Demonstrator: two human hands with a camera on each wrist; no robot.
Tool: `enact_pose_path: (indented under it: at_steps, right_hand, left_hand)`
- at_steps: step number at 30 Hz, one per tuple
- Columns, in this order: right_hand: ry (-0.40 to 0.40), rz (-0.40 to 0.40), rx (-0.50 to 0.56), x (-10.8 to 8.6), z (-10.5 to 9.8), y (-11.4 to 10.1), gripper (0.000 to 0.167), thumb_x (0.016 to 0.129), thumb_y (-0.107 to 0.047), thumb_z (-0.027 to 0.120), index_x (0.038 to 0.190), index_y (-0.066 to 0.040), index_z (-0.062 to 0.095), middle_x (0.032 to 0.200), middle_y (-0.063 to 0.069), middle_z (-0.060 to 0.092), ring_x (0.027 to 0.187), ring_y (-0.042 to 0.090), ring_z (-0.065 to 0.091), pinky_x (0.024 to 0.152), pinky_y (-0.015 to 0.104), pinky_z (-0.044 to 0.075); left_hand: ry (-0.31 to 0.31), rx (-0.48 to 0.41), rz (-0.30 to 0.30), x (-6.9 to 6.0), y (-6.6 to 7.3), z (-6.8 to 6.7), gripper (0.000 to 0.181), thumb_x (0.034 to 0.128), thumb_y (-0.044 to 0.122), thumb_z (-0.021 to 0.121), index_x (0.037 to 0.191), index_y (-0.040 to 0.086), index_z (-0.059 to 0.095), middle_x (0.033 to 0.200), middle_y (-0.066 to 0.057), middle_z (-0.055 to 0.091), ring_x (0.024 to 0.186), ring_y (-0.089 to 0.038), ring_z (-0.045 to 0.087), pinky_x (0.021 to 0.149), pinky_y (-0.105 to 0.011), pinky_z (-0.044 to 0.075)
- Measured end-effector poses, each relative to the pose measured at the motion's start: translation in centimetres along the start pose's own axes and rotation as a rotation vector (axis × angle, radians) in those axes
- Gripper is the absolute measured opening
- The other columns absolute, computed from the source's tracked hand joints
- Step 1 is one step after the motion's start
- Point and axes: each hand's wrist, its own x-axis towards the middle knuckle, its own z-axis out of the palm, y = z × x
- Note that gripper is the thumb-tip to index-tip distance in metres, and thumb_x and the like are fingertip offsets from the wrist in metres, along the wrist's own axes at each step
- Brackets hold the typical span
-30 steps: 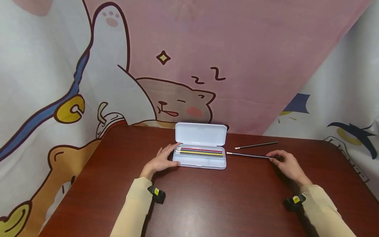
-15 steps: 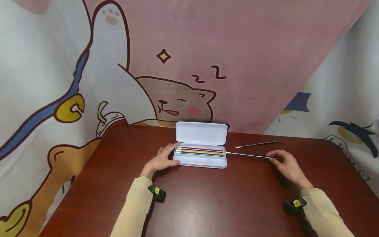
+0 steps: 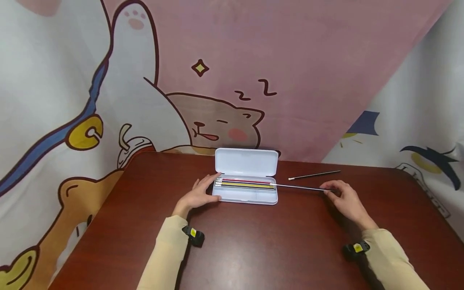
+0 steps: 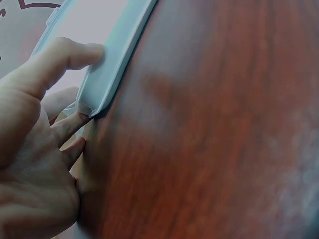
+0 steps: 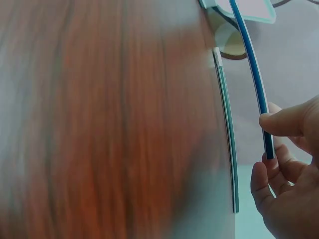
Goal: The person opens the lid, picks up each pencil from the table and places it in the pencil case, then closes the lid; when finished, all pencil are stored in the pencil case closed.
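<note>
A white pencil case (image 3: 232,195) stands with its lid up near the table's back, several pencils (image 3: 246,184) lying side by side in its rear compartment. My left hand (image 3: 197,196) holds the case's left end, thumb on the front rim and fingers toward the back; the left wrist view shows the thumb over the case wall (image 4: 110,69). Between thumb and fingers my right hand (image 3: 344,200) pinches a blue pencil (image 5: 255,74) near its unerasered end. The pencil's white eraser end points left and overlaps the case's right edge in the head view.
A dark green pencil (image 3: 315,175) with a white eraser lies on the brown table (image 3: 253,241), behind the held one and right of the case. A cartoon-printed curtain (image 3: 308,80) hangs behind the table.
My right hand has moved left and slightly up with the blue pencil, whose eraser end went from beside the case to over its right edge. The left hand has stayed put.
</note>
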Motion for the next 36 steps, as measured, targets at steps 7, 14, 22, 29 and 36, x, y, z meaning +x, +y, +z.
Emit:
enact_pose_path:
  at_steps: [7, 14, 22, 29, 36]
  right_hand:
    - [0.010, 0.014, 0.005, 0.4, 1.4, -1.3, 0.015, 0.086, 0.008, 0.064, 0.097, -0.001, 0.068, 0.092, 0.012, 0.062, 0.086, 0.018, 0.047, 0.067, 0.022, 0.037]
    - [0.008, 0.030, 0.010, 0.9, 2.8, -2.5, 0.016, 0.086, 0.008, 0.064, 0.098, -0.001, 0.068, 0.094, 0.014, 0.061, 0.092, 0.028, 0.048, 0.072, 0.036, 0.037]
    - [0.007, 0.019, 0.024, 1.3, 4.3, -2.9, 0.017, 0.084, 0.009, 0.064, 0.098, 0.000, 0.068, 0.093, 0.015, 0.062, 0.092, 0.031, 0.049, 0.073, 0.041, 0.037]
    - [0.025, 0.006, 0.047, 2.1, 5.3, -3.9, 0.018, 0.082, 0.012, 0.065, 0.096, 0.001, 0.068, 0.092, 0.016, 0.064, 0.091, 0.033, 0.050, 0.075, 0.043, 0.035]
    - [-0.005, 0.041, 0.061, 2.8, 6.3, -4.9, 0.018, 0.085, 0.010, 0.063, 0.098, 0.000, 0.069, 0.096, 0.017, 0.064, 0.095, 0.034, 0.049, 0.079, 0.045, 0.036]
  left_hand:
    - [-0.007, 0.014, -0.011, 0.1, -0.1, 0.1, 0.081, 0.0817, 0.023, 0.071, 0.152, 0.013, 0.031, 0.153, -0.014, 0.032, 0.144, -0.034, 0.011, 0.114, -0.052, -0.004]
    - [-0.006, 0.006, -0.010, 0.1, -0.1, 0.1, 0.081, 0.0815, 0.021, 0.072, 0.151, 0.011, 0.032, 0.153, -0.015, 0.032, 0.144, -0.035, 0.012, 0.113, -0.053, -0.003]
    - [-0.004, 0.014, -0.004, 0.2, -0.1, 0.1, 0.081, 0.0814, 0.023, 0.071, 0.151, 0.012, 0.032, 0.153, -0.015, 0.032, 0.144, -0.035, 0.012, 0.113, -0.053, -0.003]
    - [-0.010, 0.014, -0.010, 0.2, 0.0, 0.1, 0.081, 0.0815, 0.023, 0.072, 0.151, 0.012, 0.031, 0.153, -0.015, 0.031, 0.144, -0.035, 0.012, 0.114, -0.052, -0.004]
    - [-0.014, 0.017, -0.011, 0.1, 0.0, 0.0, 0.081, 0.0820, 0.023, 0.072, 0.152, 0.013, 0.031, 0.153, -0.016, 0.031, 0.144, -0.035, 0.012, 0.114, -0.052, -0.004]
